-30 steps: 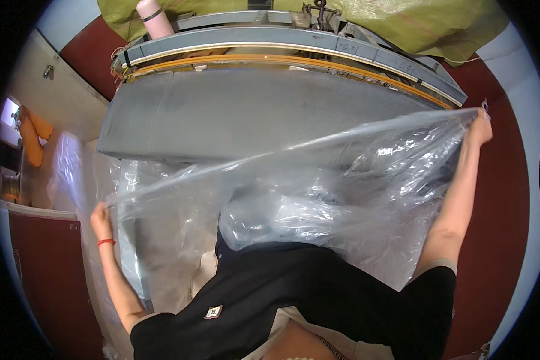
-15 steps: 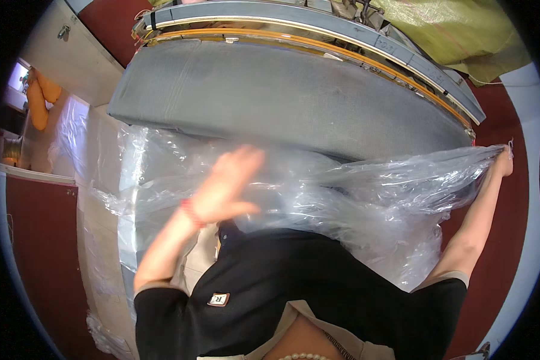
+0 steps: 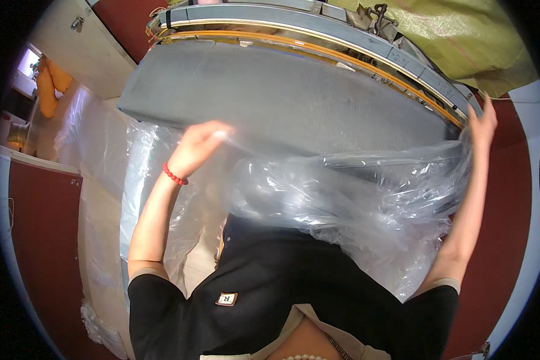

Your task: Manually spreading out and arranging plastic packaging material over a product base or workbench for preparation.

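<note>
A large clear plastic sheet (image 3: 378, 204) lies crumpled and glossy across the near side of a long grey padded surface (image 3: 270, 96). My left hand (image 3: 203, 141), with a red beaded bracelet at its wrist, is closed on the sheet's far edge near the middle of the pad. From there the edge stretches rightward, a little blurred. At the pad's far right corner, my right hand (image 3: 483, 125) holds the sheet's other end, next to the end of a curved grey metal rail (image 3: 312, 18). Its grip is partly hidden, with finger and thumb pointing up.
Orange tubing (image 3: 282, 41) runs along the pad's far edge, before the rail. A yellow-green woven sack (image 3: 462, 42) lies at the far right. On the left stand a pale cabinet door (image 3: 81, 51) and a dark red panel (image 3: 45, 234). More plastic hangs beside the pad's left end.
My left hand has moved left and up and closed on the sheet's edge. My right hand has come inward and farther up to the rail's end, bringing the plastic along.
</note>
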### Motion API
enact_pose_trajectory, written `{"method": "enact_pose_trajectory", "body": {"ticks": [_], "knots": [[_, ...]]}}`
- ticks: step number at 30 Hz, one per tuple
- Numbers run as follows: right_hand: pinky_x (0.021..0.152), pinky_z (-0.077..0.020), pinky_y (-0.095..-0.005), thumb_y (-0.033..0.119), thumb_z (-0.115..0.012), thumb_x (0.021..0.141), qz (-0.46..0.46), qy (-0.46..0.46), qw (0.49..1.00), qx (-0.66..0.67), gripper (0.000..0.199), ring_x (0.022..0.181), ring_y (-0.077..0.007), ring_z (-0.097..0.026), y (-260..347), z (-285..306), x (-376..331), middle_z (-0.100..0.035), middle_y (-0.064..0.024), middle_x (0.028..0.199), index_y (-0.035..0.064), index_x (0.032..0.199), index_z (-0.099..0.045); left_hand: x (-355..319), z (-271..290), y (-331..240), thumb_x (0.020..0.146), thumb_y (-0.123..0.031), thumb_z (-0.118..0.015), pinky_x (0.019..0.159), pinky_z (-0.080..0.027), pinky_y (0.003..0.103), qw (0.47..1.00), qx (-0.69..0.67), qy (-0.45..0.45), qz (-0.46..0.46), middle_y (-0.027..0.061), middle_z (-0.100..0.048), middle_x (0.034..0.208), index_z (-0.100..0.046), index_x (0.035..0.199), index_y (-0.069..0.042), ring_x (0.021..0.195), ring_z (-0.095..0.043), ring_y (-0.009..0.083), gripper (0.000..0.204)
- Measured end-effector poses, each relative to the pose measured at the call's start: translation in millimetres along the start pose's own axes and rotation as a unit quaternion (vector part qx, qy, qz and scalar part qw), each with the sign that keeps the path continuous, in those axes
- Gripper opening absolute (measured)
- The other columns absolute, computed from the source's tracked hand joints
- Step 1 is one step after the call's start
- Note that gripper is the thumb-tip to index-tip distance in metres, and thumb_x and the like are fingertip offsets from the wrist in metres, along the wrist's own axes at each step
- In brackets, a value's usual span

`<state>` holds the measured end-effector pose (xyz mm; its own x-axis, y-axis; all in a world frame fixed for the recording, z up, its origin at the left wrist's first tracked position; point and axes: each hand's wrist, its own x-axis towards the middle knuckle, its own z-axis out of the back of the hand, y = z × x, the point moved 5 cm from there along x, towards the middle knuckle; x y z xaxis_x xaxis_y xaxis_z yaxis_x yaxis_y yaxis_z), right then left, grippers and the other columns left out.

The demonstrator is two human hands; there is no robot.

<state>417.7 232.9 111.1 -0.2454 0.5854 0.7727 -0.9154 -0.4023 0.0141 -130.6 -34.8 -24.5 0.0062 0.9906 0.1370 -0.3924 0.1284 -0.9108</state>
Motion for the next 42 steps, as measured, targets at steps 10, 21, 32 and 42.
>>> {"method": "enact_pose_trajectory", "body": {"ticks": [10, 21, 32, 42], "knots": [[0.071, -0.0435, -0.0319, 0.02, -0.064, 0.076, 0.141, 0.43, 0.776, 0.44, 0.03, 0.077, -0.0217, -0.057, 359, -44, -91, -0.059, -0.0126, 0.086, 0.0034, 0.1, -0.056, 29, 29, -83, 0.083, -0.009, -0.055, 0.056, -0.038, 0.02, 0.988, -0.035, -0.122, -0.09, -0.0054, -0.053, 0.069, -0.058, 0.083, -0.001, 0.061, -0.046, 0.0053, 0.008], [0.053, -0.0426, -0.0311, 0.011, -0.059, 0.078, 0.155, 0.242, 0.91, 0.298, 0.007, 0.059, -0.0254, -0.057, 222, -28, -24, -0.056, -0.0109, 0.067, 0.0041, 0.077, -0.057, -50, 140, -25, 0.078, -0.004, -0.052, 0.054, -0.041, 0.036, 0.881, 0.433, -0.185, -0.043, 0.0185, -0.05, 0.065, -0.05, 0.079, -0.001, 0.062, -0.053, 0.0352, 0.003], [0.058, -0.0433, -0.0318, 0.014, -0.052, 0.085, 0.037, 0.163, 0.977, 0.136, 0.01, 0.062, -0.0289, -0.055, 69, -23, -23, -0.054, -0.0143, 0.071, 0.0046, 0.084, -0.054, -179, 299, 28, 0.092, -0.02, -0.043, 0.058, -0.04, 0.027, 0.788, 0.441, -0.429, 0.02, 0.0105, -0.049, 0.066, -0.053, 0.089, 0.001, 0.061, -0.042, 0.0134, 0.023], [0.061, -0.0423, -0.0449, 0.035, -0.042, 0.09, -0.129, 0.122, 0.979, -0.096, 0.026, 0.079, -0.0391, -0.056, -99, 7, -40, -0.058, -0.0196, 0.084, 0.0122, 0.095, -0.054, -286, 396, 53, 0.092, -0.033, -0.04, 0.063, -0.044, 0.034, 0.66, 0.506, -0.524, 0.185, 0.0159, -0.059, 0.08, -0.055, 0.096, -0.004, 0.066, -0.053, 0.0271, 0.033]]}}
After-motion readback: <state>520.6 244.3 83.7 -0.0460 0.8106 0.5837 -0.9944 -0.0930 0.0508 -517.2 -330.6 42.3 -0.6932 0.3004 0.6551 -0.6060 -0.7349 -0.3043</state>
